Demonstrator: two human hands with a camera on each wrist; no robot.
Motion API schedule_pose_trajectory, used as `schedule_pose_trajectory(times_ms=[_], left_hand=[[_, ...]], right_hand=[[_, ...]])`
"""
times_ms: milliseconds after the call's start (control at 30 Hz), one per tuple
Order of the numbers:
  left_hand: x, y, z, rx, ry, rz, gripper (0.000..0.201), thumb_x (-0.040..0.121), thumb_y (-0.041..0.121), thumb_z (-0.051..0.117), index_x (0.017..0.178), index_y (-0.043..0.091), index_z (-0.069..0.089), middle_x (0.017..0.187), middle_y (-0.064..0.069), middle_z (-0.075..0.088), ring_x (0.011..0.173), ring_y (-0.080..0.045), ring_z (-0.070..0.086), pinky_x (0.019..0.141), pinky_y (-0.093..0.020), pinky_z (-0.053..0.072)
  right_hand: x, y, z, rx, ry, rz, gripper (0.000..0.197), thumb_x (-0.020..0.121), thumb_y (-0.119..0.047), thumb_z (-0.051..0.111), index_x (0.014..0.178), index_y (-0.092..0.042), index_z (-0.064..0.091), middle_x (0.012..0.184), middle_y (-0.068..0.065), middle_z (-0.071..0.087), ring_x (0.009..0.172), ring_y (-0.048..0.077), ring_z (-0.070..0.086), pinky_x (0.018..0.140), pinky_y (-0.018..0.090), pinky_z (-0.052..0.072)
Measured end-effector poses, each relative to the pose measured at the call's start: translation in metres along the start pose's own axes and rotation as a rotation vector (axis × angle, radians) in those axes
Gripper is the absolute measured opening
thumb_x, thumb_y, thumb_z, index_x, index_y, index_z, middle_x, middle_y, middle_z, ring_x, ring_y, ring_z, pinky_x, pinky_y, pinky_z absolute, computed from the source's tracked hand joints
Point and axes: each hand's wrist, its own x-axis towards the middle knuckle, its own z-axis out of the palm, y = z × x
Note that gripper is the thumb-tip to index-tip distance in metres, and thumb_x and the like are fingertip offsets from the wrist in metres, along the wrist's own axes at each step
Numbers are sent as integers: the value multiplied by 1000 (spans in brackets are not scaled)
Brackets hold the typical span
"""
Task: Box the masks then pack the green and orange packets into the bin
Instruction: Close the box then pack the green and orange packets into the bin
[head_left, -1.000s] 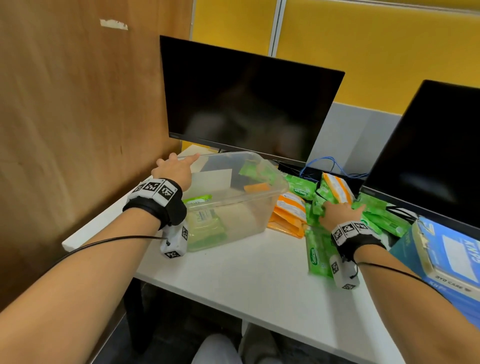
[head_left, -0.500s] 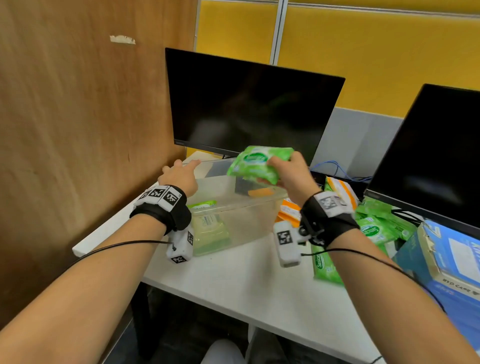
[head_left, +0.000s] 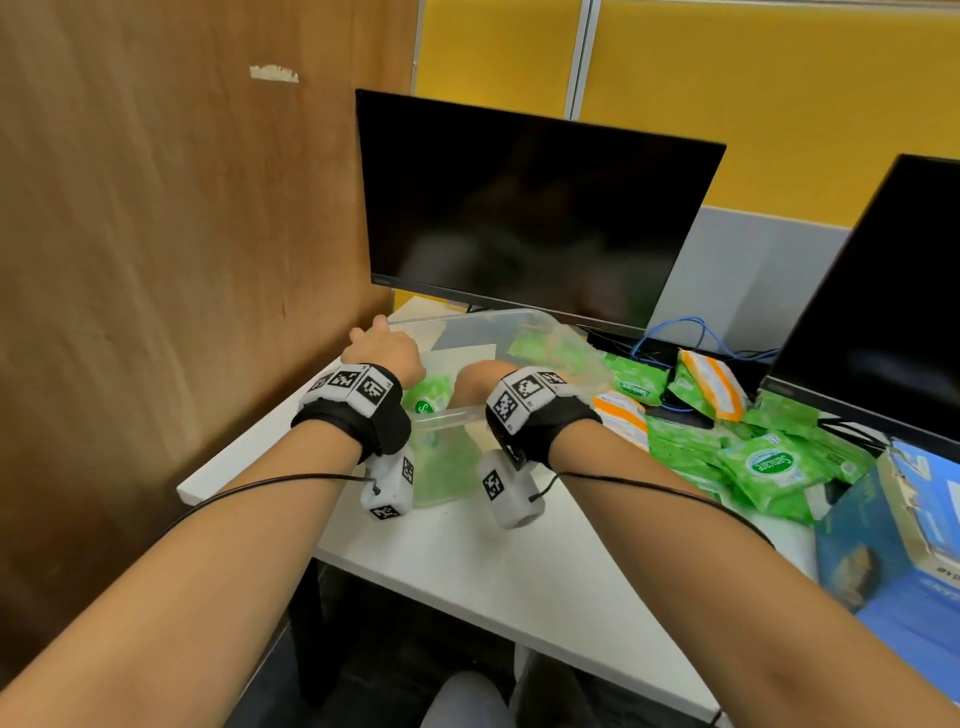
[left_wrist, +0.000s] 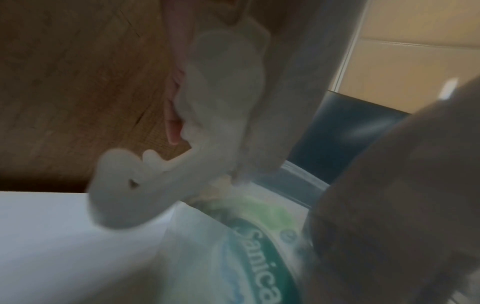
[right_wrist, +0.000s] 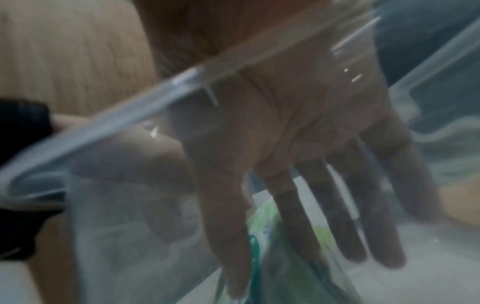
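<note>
A clear plastic bin (head_left: 519, 318) stands on the white desk in front of the left monitor. My left hand (head_left: 384, 348) grips the bin's left rim (left_wrist: 221, 102), fingers curled over it. My right hand (head_left: 480, 382) reaches down inside the bin. In the right wrist view its fingers (right_wrist: 335, 216) are straight and touch a green packet (right_wrist: 285, 263) on the bin floor. That green packet (head_left: 431, 395) lies in the bin's near left part. More green packets (head_left: 763, 462) and orange packets (head_left: 709, 382) are heaped to the right of the bin.
A blue mask box (head_left: 893, 535) lies at the desk's right edge. Two dark monitors (head_left: 519, 218) stand behind the bin and the heap, with blue cables (head_left: 691, 332) between them. A wooden partition (head_left: 156, 260) closes off the left side.
My right hand took a green packet from the heap, carried it left over the bin, and has gone down inside with it. The left hand has stayed on the bin's rim.
</note>
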Motion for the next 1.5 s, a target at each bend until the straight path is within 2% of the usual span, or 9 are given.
schedule_pose_trajectory(times_ms=[233, 467, 700, 900, 967, 1067, 1167, 1300, 1500], left_hand=[[-6, 4, -2, 112, -63, -29, 79, 68, 39, 83, 133, 13, 48, 149, 0, 17, 124, -30, 33, 89, -41, 43], [-7, 4, -1, 103, -37, -47, 68, 78, 25, 75, 136, 13, 42, 148, -3, 20, 124, -30, 35, 86, -39, 42], [-3, -6, -1, -180, 49, 45, 37, 91, 8, 46, 123, 22, 58, 136, -9, 37, 119, -36, 41, 97, -44, 42], [-2, -13, 1, -424, 146, 53, 56, 88, 4, 43, 139, 25, 36, 136, -17, 42, 121, -41, 45, 101, -47, 40], [-3, -10, 1, -377, 127, 48, 58, 90, 5, 42, 144, 26, 31, 138, -16, 39, 122, -41, 44, 100, -48, 39], [-4, -8, 1, -295, 118, 43, 56, 93, 8, 42, 145, 25, 30, 138, -15, 38, 122, -41, 43, 98, -48, 39], [-4, -6, 1, -259, 118, 43, 56, 93, 9, 42, 145, 25, 29, 138, -16, 38, 122, -41, 43, 97, -48, 39], [-6, -6, 2, -235, 123, 36, 56, 93, 9, 43, 145, 24, 28, 137, -15, 38, 121, -41, 43, 96, -48, 40], [-5, -4, 1, -215, 119, 28, 57, 92, 8, 43, 145, 25, 27, 137, -15, 36, 121, -41, 43, 95, -48, 40]], right_hand=[[-11, 10, -5, -407, 20, -113, 39, 89, -14, 58, 128, -14, 58, 128, 7, 56, 108, 28, 55, 90, 36, 44], [4, 9, 10, -508, 35, -135, 28, 87, -26, 61, 113, -17, 62, 116, 4, 63, 97, 26, 59, 85, 34, 48], [-16, 24, -18, 46, 737, -163, 21, 92, -22, 42, 95, -11, 60, 82, 9, 64, 73, 29, 54, 61, 33, 42], [-23, 134, -36, 109, 815, -221, 34, 87, -10, 40, 105, -18, 68, 114, 2, 63, 109, 23, 55, 95, 35, 42], [-26, 171, -41, 154, 895, -30, 38, 85, -1, 43, 116, -14, 61, 124, 7, 54, 117, 25, 48, 96, 36, 40], [-36, 222, -45, 101, 537, 423, 27, 90, -8, 51, 116, -3, 55, 126, 18, 56, 105, 32, 56, 84, 36, 46], [-41, 248, -34, -134, 176, 484, 47, 91, -19, 54, 135, -7, 42, 135, 17, 50, 117, 31, 53, 93, 35, 46], [-31, 256, -17, -404, 136, 500, 60, 83, -48, 57, 132, -15, 45, 139, 15, 47, 128, 34, 43, 107, 42, 35], [-13, 261, -24, -498, 187, 553, 78, 73, -69, 59, 128, -14, 53, 129, 7, 49, 121, 28, 47, 98, 44, 43]])
